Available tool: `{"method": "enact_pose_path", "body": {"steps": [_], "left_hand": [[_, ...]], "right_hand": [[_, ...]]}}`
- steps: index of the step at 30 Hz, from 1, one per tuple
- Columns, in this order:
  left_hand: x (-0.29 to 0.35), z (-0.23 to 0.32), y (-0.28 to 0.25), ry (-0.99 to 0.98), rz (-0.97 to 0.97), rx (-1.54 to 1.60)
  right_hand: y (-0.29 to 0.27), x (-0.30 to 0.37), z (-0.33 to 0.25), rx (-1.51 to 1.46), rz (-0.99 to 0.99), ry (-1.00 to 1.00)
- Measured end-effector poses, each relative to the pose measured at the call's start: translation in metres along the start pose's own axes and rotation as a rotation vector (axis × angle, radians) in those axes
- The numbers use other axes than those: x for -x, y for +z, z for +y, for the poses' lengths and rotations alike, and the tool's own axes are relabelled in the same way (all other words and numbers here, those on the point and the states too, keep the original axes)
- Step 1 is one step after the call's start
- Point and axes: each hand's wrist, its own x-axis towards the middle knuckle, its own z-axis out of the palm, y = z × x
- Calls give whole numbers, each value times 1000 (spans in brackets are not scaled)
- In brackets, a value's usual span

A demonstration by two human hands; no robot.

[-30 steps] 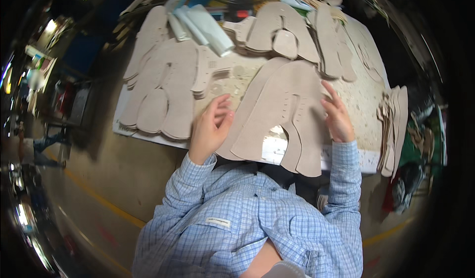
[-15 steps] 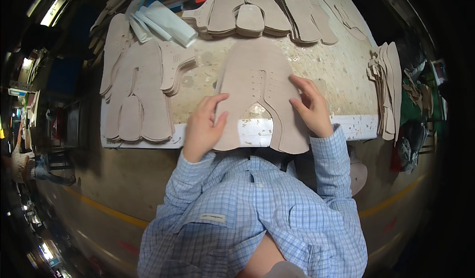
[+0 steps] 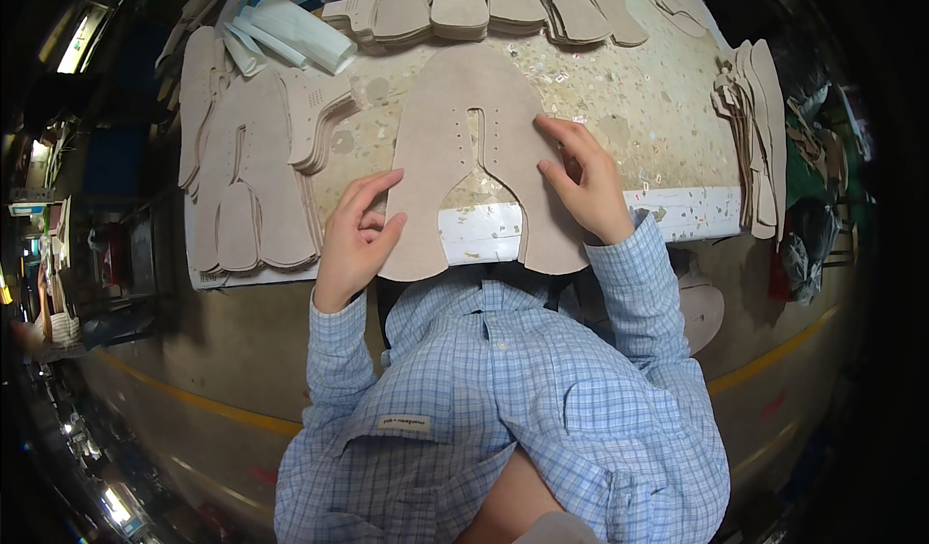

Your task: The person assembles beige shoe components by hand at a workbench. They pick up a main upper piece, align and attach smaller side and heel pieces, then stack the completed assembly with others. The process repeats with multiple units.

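In front of me on the table lies a beige U-shaped leather shoe upper piece [image 3: 424, 147], with two rows of small punched holes beside its central slit. Its legs point toward me and reach the table's near edge. A second layer shows along the inner edge of the right leg. My left hand [image 3: 360, 239] is open at the left edge, fingertips at the leather and thumb apart. My right hand [image 3: 585, 184] is open too, its fingertips against the right edge.
Stacked cut leather pieces [image 3: 276, 152] sit at the left, more stacks [image 3: 460, 7] at the back. Several pieces [image 3: 760, 137] hang over the table's right side. White rolled sheets [image 3: 295, 33] lie back left. Small scraps dot the tabletop [image 3: 619, 89].
The leather layers, offset with doubled rows of holes before, now lie nearly aligned. Both hands have stayed at the edges. The whole view has shifted a little.
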Motion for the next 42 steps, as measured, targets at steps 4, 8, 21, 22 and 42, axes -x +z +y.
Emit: {"method": "enact_pose_path", "body": {"steps": [4, 8, 21, 22, 42], "left_hand": [[1, 24, -2, -175, -57, 421], [-4, 67, -21, 29, -43, 259], [-8, 10, -1, 38, 1, 63], [-8, 0, 0, -43, 2, -62], [30, -5, 18, 25, 179, 150]], "right_hand": [[-17, -8, -22, 46, -122, 37], [-55, -36, -64, 132, -111, -375], [-13, -19, -2, -129, -112, 57], [-9, -16, 6, -120, -93, 41], [-4, 8, -6, -466, 29, 192]]}}
